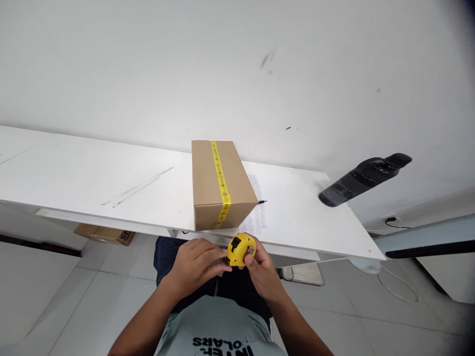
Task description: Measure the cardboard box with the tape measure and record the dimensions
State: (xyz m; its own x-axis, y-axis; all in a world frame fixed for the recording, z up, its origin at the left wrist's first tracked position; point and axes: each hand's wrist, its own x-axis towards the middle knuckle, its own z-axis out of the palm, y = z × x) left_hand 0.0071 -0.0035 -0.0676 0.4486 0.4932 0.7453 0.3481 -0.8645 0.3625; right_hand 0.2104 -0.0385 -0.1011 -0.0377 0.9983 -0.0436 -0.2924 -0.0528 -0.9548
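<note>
A yellow tape measure (241, 249) with a black button is held in front of the desk edge, above my lap. My right hand (261, 272) is closed around its right side, thumb against the case. The fingers of my left hand (196, 264) pinch at the tape measure's left end, where the tape's mouth is; the tape itself is mostly hidden by the fingers. Just beyond my hands a closed brown cardboard box (208, 183) rests on the white desk (148, 198), sealed with printed yellow tape.
A printed paper sheet (258, 220) lies partly under the box, with a black pen (262, 201) beside the box. The dark bottle (359, 180) stands at the desk's right end. On the floor below lies another cardboard box (106, 233). A white wall (166, 74) backs the desk.
</note>
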